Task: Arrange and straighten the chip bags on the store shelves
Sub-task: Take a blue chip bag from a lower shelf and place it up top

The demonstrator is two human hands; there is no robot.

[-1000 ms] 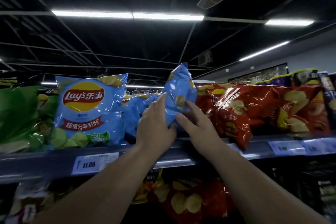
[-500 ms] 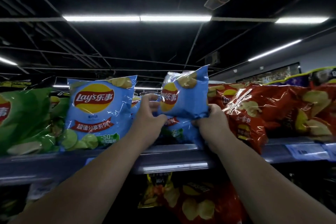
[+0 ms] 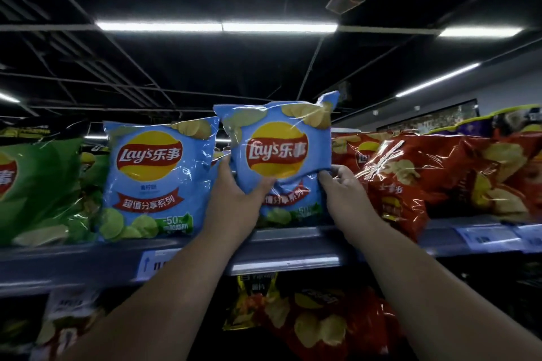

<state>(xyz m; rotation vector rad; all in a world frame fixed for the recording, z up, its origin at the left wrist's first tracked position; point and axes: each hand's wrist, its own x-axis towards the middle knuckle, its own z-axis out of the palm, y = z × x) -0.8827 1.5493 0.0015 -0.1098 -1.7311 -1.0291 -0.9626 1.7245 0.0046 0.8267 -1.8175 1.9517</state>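
While both arms reach up to the shelf edge (image 3: 287, 258), the held blue chip bag (image 3: 278, 149) stands upright between the hands: left hand (image 3: 234, 199) grips its 7 o'clock corner, thumb across the front, and right hand (image 3: 343, 184) pinches its 5 o'clock edge, beside a second blue bag (image 3: 155, 179) at 9 o'clock.

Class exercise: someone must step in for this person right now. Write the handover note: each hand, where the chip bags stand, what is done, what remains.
Left hand: grips the held blue bag at its lower left.
Right hand: pinches the same bag at its lower right.
The bag faces front but is creased across the middle, its base on the top shelf.
Done: the neighbouring blue bag stands upright, logo forward.
Left: smooth and release this bag; the red bags lean untidily; the green bags slump.
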